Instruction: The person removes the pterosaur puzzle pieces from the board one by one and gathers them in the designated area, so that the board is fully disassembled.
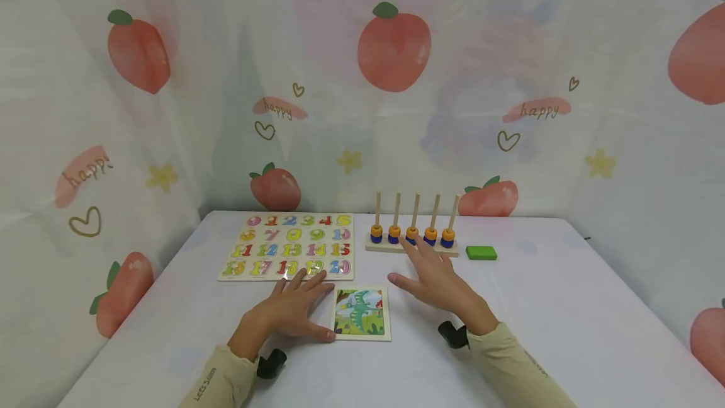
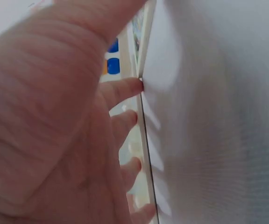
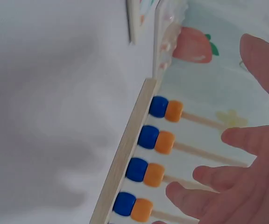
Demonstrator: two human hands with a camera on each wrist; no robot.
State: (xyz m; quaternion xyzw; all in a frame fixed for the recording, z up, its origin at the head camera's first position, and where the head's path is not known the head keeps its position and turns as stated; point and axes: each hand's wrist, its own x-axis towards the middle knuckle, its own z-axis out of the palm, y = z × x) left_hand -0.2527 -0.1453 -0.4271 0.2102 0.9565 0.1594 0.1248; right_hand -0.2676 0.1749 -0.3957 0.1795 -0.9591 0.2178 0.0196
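My left hand lies spread. Its thumb reaches the lower left corner of a square dinosaur picture puzzle, and its other fingertips are right at the near edge of a number board. In the left wrist view the fingers line up along that board's edge. My right hand has its fingers spread in front of a wooden peg stand and holds nothing. In the right wrist view the fingers overlap the pegs; blue beads sit at the base with orange beads on them.
A green block lies to the right of the peg stand. The white table backs onto a fruit-printed curtain, which also hangs at both sides. Small black devices sit at the wrists.
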